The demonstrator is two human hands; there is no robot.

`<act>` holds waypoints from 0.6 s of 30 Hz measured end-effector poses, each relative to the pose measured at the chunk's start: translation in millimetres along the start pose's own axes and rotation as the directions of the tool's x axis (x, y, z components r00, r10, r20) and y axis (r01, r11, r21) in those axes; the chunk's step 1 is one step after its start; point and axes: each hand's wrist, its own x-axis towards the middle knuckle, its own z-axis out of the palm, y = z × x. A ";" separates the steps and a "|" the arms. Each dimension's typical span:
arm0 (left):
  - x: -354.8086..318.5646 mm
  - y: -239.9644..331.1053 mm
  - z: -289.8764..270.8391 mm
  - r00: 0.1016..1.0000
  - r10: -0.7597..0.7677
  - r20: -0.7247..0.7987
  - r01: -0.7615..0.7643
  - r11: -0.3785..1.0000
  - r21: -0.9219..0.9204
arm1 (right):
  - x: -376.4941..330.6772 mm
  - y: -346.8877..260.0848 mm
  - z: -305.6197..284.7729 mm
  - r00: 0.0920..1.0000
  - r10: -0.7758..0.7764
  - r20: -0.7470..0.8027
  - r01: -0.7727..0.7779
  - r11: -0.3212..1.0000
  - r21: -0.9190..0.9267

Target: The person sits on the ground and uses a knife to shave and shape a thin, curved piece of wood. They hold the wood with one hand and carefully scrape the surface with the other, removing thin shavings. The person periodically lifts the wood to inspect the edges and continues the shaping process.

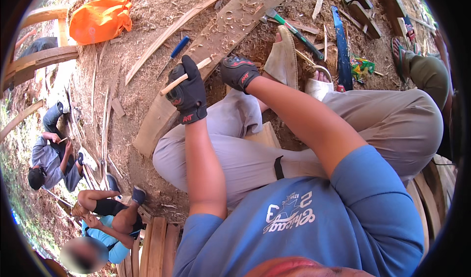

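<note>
My left hand, in a black glove, is closed around a slim, pale wooden stick. The stick slants up to the right, its far end toward my other hand. Just right of it, my right hand, gloved alike, is curled with the knuckles facing up; its fingertips and anything in them are hidden. Both hands are above a long, wide wooden plank strewn with curled shavings. Left of the plank, close to my left hand, lies a blue-handled tool with a thin metal shaft.
A hammer with a green handle and a blue saw-like blade lie beyond my right hand. An orange bag rests at the far left. Two people sit at the left; another person's leg shows at the right. Wood strips and blocks lie around.
</note>
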 end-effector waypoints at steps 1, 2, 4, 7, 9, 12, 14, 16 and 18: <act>-4.2 4.8 -0.5 0.999 0.033 -0.041 -0.032 0.999 0.016 | -5.1 3.6 -0.1 0.998 0.061 -0.006 -0.061 0.998 0.016; -7.9 10.0 -1.7 0.994 0.066 -0.085 -0.064 0.997 0.033 | -6.0 2.5 -7.7 0.993 0.114 -0.022 -0.113 0.993 0.030; -4.1 3.5 0.3 0.977 0.162 -0.140 -0.146 0.982 0.122 | -1.4 -2.9 -23.5 0.993 0.070 0.093 -0.070 0.998 -0.011; -3.1 1.7 -6.4 0.993 -0.116 0.021 0.117 0.991 -0.071 | -2.4 -3.2 -35.9 0.989 0.009 0.148 -0.005 1.000 -0.024; -4.6 6.2 -5.8 0.996 -0.093 -0.014 0.092 0.995 -0.049 | -10.4 -9.7 -28.5 0.988 0.006 0.156 -0.008 1.000 0.013; -4.1 3.1 1.4 0.998 -0.062 -0.025 0.063 0.997 0.034 | -13.9 2.9 -12.2 0.991 0.123 -0.050 -0.123 0.992 0.007; -0.9 -2.9 -0.3 0.995 0.056 -0.085 -0.053 0.998 0.034 | -11.8 3.6 -24.3 0.999 0.034 0.031 -0.032 0.999 -0.036; -1.6 -1.3 -5.6 0.998 -0.027 -0.052 0.024 0.998 -0.051 | -12.1 -11.1 -44.1 0.998 -0.031 0.050 0.033 0.999 -0.034; -8.3 4.0 -8.8 0.996 -0.088 -0.013 0.087 0.992 -0.086 | -7.9 -7.1 -35.4 0.996 0.006 0.091 -0.002 0.999 -0.042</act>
